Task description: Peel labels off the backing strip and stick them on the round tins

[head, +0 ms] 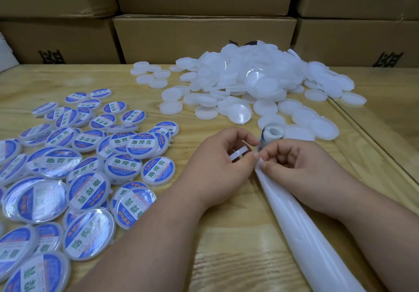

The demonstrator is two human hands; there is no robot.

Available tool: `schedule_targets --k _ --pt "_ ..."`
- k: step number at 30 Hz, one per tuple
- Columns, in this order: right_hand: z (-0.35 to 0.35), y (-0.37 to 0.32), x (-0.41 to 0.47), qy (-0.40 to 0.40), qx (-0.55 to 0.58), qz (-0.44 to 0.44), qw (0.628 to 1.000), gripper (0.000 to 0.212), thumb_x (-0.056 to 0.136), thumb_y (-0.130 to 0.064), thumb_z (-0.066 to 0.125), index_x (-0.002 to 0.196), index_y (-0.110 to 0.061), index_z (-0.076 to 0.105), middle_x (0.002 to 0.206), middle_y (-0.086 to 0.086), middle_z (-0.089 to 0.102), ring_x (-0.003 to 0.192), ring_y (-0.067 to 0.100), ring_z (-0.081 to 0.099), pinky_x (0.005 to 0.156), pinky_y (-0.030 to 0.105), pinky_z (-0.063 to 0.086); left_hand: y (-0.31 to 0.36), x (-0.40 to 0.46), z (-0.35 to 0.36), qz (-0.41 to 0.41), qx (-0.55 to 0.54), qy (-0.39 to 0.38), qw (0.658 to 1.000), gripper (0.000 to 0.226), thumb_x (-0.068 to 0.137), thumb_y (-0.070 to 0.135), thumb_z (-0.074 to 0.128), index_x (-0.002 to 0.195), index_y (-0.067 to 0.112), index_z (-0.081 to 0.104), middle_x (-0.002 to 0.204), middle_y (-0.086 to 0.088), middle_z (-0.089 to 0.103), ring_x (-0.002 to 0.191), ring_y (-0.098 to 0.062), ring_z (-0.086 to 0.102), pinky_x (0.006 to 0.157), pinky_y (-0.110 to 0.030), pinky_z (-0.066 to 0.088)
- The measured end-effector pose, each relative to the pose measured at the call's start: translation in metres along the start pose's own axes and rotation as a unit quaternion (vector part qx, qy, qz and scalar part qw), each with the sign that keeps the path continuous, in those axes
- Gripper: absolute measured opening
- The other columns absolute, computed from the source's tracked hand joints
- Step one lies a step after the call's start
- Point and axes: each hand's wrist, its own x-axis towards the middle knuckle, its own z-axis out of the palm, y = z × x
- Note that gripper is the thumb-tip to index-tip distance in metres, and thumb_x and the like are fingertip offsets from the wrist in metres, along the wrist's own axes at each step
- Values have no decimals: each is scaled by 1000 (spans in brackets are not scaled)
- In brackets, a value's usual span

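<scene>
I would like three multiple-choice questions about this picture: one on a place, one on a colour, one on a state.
1. Where do the labelled tins lie?
A. on the person's left
B. on the boxes
C. under the strip

2. What colour is the border of the labels?
A. red
B. blue
C. black

3. What is in the left hand?
A. nothing
B. a box
C. a plain tin

Key: 1 A, they cover the table's left side. 2 B, blue rings surround the white centres. 3 C, its fingers curl round a white tin, while the right hand pinches the strip.

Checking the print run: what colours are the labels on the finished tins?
Blue border, white band, green characters on the labelled tins; head view.
</scene>
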Motion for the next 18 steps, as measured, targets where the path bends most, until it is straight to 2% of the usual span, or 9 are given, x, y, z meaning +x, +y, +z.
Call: schedule_targets --k 5,8,11,13,15,18 --pt "-2 1 0 1 -7 3 1000 18 93 -12 69 86 -26 77 91 25 68 76 21 58 75 39 48 -2 1 0 4 4 1 1000 18 88 21 71 97 37 66 92 15 70 85 -8 67 72 -16 52" --pt "-2 0 0 -4 8 7 1000 12 87 -20 68 89 -28 77 86 26 66 73 20 55 72 37 45 -2 1 0 2 3 8 1000 20 89 20 69 95 38 67 93 16 70 85 -6 66 69 -12 51" --pt "-3 3 0 -8 12 9 1000 25 90 -13 62 94 -33 75 72 8 57 68 18 47 65 33 41 -1 1 0 1 0 26 1000 22 88 17 65 92 38 66 93 14 71 84 -6 65 69 -15 51" --pt "-3 3 0 -5 9 10 1000 28 91 -11 61 96 -36 74 70 2 54 66 17 45 63 31 40 0 1 0 -2 -10 42 999 26 85 13 61 89 38 66 90 16 71 74 -4 63 60 -16 49" --pt "-3 1 0 -4 11 14 1000 26 82 -19 58 96 -35 73 69 3 52 64 18 43 61 32 39 1 1 0 -6 -21 54 998 26 81 13 57 83 38 66 80 22 68 58 1 55 51 -10 40" --pt "-2 -1 0 7 12 21 1000 30 75 -19 53 93 -34 72 65 0 46 60 18 38 55 27 36 2 2 1 -14 -26 82 996 22 70 20 52 77 37 65 67 24 61 49 1 46 47 -8 34"
